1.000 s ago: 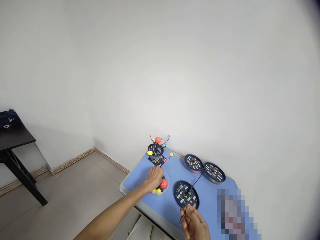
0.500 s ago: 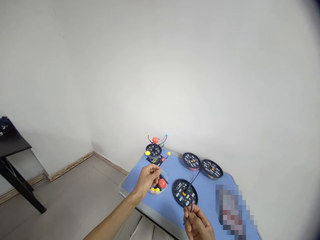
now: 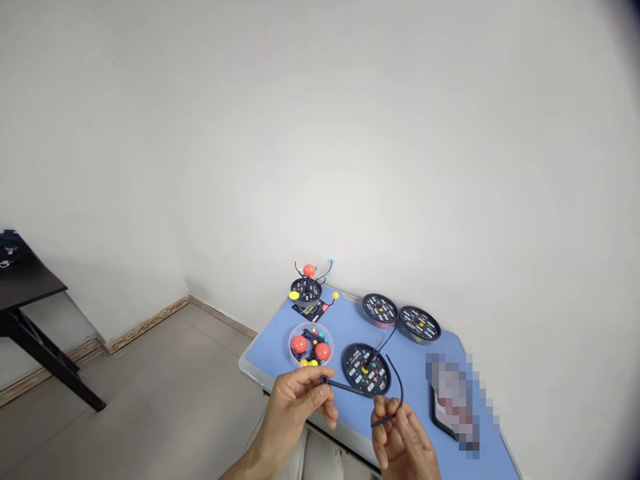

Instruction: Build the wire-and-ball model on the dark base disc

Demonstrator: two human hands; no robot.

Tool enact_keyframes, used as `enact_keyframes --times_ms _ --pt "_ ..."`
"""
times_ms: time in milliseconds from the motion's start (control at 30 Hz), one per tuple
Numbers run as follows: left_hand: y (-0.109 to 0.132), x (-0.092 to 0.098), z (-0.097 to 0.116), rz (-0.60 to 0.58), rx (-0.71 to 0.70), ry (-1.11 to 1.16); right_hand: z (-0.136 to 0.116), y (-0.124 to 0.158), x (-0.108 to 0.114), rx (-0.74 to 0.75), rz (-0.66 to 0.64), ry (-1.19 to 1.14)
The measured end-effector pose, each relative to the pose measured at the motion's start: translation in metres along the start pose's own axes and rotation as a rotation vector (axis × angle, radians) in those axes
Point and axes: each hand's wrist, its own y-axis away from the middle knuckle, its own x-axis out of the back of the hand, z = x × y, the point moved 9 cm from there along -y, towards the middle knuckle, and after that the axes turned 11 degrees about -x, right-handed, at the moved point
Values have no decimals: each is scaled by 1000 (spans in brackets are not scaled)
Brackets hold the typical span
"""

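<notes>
Between the thumb and fingers of my left hand (image 3: 303, 403) is a thin black rod (image 3: 347, 387) with a ring at its near end. The rod reaches right toward my other hand, in front of the round black base. My right hand (image 3: 405, 437) pinches a curved black rod (image 3: 400, 379), which bends upward past the base; a short straight part sticks out leftward from the fingers. Just beyond both hands lies the round black base (image 3: 353, 377) with printed labels and a yellow crescent, a black arm rising from it. Behind my left hand stands a clear bowl (image 3: 291, 347) of red balls, small coloured balls and black parts.
On the blue table (image 3: 270, 347), an assembled solar system model (image 3: 309, 271) stands at the back left on a printed card (image 3: 315, 312). Two more round bases (image 3: 381, 309) sit against the wall. A partly pixelated phone-like object (image 3: 443, 417) lies at right.
My left hand has come away from the bowl toward my right hand, bringing the ringed rod. My right hand has shifted slightly right with the curved rod in its fingers.
</notes>
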Motion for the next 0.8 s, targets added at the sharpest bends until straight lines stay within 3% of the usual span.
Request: enact_keyframes --times_ms 300,500,667,800 --pt "18 9 6 84 -162 -138 1 -5 9 49 -51 14" --pt "25 2 0 100 -145 -137 -3 -4 14 99 -42 20" --pt "31 -1 -8 182 -103 -118 -8 2 14 107 5 -29" --pt "29 -7 -10 160 -98 -112 -12 7 10 147 15 -35"
